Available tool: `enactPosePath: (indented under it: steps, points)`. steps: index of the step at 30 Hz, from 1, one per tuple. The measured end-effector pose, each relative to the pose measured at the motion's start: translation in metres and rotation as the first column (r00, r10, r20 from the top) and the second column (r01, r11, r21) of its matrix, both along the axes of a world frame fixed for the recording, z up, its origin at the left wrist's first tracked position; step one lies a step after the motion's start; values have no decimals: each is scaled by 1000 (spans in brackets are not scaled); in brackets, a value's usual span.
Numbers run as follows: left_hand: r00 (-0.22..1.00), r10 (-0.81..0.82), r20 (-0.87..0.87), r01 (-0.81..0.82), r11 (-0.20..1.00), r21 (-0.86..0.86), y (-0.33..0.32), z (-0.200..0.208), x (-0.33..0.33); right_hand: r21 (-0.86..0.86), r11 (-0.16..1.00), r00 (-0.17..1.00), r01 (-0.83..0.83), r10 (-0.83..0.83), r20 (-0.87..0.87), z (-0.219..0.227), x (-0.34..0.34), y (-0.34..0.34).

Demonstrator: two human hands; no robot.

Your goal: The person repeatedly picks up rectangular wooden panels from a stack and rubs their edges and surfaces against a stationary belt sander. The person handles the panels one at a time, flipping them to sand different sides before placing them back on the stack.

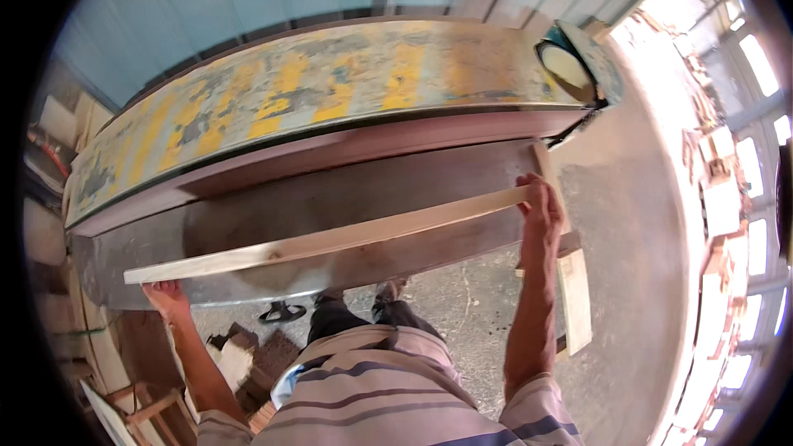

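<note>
A long, narrow pale wooden board [347, 236] spans the space between my hands, over a grey metal table [429, 177]. My left hand [168, 297] grips its left end from below, fingertips at the lower edge. Around the right end, my right hand [541, 202] is closed, with the thumb side up. Behind the board runs a pinkish upright belt [363, 147] of what looks like a long edge belt sander. A gap shows between belt and board. The machine's top cover [289, 87] is worn, with yellow and grey diagonal stripes.
At the machine's right end is a round drum [565, 64]. A wooden piece [575, 301] stands beside the table's right end. Below the table sit a black handwheel [282, 312] and wood offcuts [239, 355]. Stacked timber [719, 190] lines the right side.
</note>
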State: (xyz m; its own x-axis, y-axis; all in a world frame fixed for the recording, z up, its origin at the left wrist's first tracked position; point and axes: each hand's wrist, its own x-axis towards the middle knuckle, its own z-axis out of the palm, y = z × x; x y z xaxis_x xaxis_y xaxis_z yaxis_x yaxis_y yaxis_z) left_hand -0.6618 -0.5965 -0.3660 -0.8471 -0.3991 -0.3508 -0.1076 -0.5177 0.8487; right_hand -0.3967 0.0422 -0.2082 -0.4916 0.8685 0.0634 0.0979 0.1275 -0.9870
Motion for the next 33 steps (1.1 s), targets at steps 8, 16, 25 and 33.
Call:
enactPosePath:
  steps: [8,16,25,33]
  points:
    - [987,77,-140,-111,961,-253,91,138,47,-48,998,999,-40,38,-38,4,-1,1]
    - [1000,-24,8,25,845,-534,85,140,47,-49,996,998,-68,69,12,2,5,10]
    - [994,110,-16,-106,888,-447,68,132,36,680,729,997,-80,64,49,25,1,-52]
    - [999,44,-26,-51,890,-453,56,119,21,861,251,832,-442,475,289,8,-38,-147]
